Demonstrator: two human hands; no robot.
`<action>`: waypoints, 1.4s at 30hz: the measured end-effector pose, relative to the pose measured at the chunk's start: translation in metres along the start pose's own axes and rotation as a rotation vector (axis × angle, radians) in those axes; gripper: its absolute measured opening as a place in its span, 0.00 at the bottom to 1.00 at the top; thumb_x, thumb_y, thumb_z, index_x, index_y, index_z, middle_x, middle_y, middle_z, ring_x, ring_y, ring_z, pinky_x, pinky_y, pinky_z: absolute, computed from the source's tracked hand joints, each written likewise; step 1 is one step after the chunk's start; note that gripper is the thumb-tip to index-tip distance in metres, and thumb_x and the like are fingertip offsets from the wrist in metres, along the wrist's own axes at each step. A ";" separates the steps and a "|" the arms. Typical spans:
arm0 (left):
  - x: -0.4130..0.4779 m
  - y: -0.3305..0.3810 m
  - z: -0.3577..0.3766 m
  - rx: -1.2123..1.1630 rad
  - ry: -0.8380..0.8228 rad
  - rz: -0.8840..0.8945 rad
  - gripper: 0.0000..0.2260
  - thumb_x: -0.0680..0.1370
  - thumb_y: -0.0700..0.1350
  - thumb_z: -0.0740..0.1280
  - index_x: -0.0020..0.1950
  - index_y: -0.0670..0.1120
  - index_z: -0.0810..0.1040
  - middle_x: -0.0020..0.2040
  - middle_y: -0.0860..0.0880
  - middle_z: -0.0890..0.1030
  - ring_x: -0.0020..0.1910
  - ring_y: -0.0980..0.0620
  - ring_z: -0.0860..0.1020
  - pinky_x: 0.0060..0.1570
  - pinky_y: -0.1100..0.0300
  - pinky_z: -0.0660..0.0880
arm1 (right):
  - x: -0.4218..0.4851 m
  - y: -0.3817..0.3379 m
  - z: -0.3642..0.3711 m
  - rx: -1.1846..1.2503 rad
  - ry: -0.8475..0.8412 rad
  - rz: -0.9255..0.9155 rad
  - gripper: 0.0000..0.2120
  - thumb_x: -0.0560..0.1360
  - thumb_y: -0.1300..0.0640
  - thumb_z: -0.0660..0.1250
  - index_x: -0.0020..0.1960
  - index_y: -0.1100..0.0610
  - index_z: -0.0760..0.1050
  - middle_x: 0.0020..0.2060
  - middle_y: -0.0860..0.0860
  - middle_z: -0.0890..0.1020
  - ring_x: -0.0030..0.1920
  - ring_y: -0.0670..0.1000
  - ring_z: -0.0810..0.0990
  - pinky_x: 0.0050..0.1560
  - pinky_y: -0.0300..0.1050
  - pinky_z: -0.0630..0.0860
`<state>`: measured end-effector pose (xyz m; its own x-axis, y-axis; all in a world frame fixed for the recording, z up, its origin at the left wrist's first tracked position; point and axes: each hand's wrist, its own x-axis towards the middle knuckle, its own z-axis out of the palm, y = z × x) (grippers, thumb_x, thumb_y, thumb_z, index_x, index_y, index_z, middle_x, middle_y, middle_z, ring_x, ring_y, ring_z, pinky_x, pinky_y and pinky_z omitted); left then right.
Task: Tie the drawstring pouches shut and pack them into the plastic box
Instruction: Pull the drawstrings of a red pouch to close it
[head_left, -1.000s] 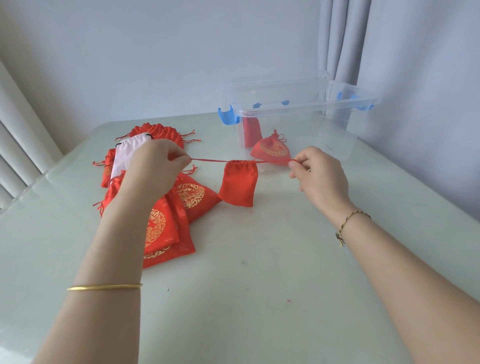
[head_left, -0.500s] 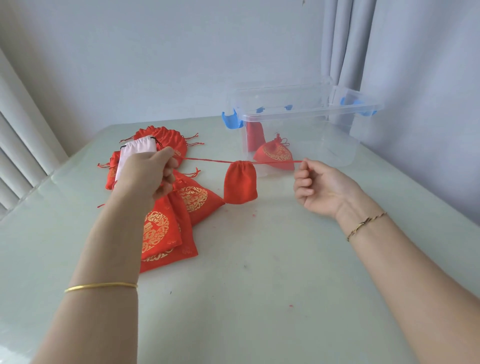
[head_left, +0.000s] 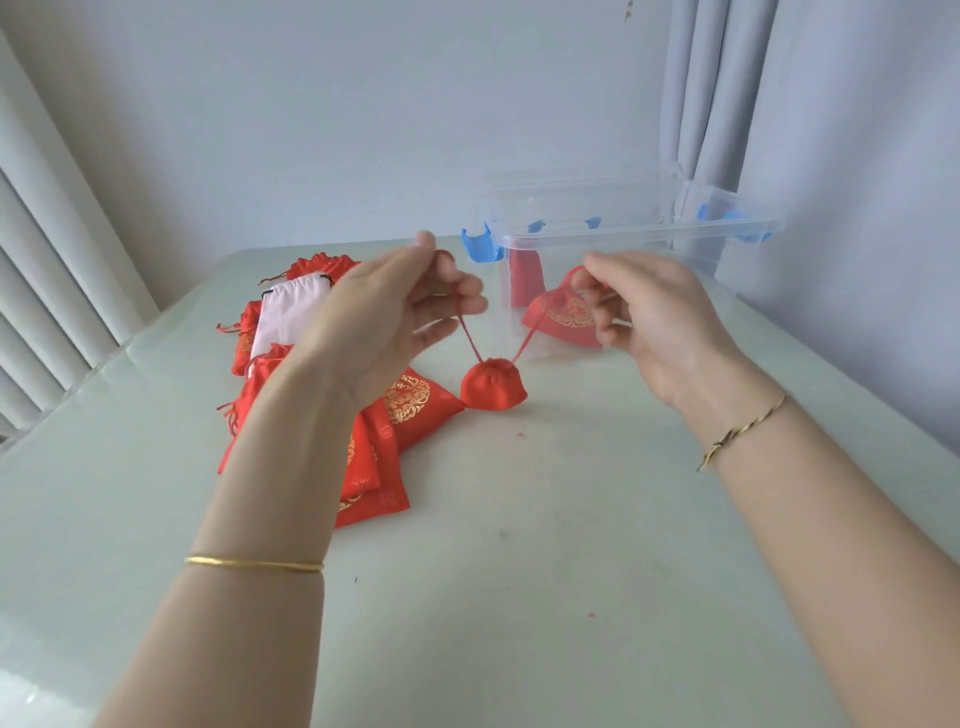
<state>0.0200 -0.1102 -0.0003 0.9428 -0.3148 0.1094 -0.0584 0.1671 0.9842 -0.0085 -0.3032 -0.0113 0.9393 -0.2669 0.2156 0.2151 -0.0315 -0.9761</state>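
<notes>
A small plain red pouch (head_left: 493, 387) sits on the table with its mouth gathered tight. Its two red drawstring ends rise in a V from the mouth. My left hand (head_left: 395, 317) pinches the left string end above and left of the pouch. Above and right of it, my right hand (head_left: 644, 322) pinches the right string end. Behind them stands the clear plastic box (head_left: 628, 234) with blue latches, open at the top. Inside it I see a tied red pouch with a gold emblem (head_left: 563, 317) and another red pouch (head_left: 524, 278).
A pile of red pouches with gold emblems (head_left: 374, 431) lies on the table left of centre, partly under my left forearm, with a pink pouch (head_left: 285, 314) on top at the back. A grey curtain (head_left: 727, 104) hangs behind the box. Window blinds (head_left: 41, 322) run along the left.
Both hands have come inward and up, so the strings that stretched level now slope up in a V. The pouch has dropped from hanging in the air onto the table.
</notes>
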 end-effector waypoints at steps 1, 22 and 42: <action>-0.001 0.000 0.004 0.049 -0.019 -0.001 0.15 0.81 0.50 0.56 0.38 0.48 0.74 0.35 0.52 0.80 0.37 0.55 0.80 0.43 0.60 0.71 | -0.001 -0.007 0.005 -0.038 -0.037 -0.038 0.12 0.75 0.57 0.63 0.33 0.56 0.76 0.32 0.53 0.74 0.28 0.46 0.66 0.28 0.38 0.62; -0.001 -0.004 0.013 0.334 -0.050 0.145 0.06 0.76 0.41 0.66 0.44 0.41 0.82 0.32 0.52 0.77 0.30 0.56 0.69 0.32 0.69 0.67 | 0.007 -0.007 0.027 -0.231 -0.381 0.059 0.11 0.74 0.63 0.57 0.42 0.54 0.77 0.39 0.50 0.82 0.40 0.49 0.78 0.39 0.42 0.71; 0.000 -0.005 0.006 0.209 0.085 0.049 0.05 0.77 0.41 0.65 0.46 0.46 0.81 0.36 0.51 0.81 0.25 0.59 0.67 0.29 0.68 0.70 | 0.005 -0.003 0.029 -0.439 -0.395 -0.082 0.05 0.76 0.56 0.65 0.41 0.54 0.77 0.30 0.48 0.75 0.29 0.44 0.72 0.31 0.38 0.68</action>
<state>0.0182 -0.1164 -0.0040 0.9609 -0.2298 0.1546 -0.1634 -0.0197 0.9864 0.0035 -0.2767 -0.0067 0.9707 0.1290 0.2028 0.2396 -0.4545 -0.8579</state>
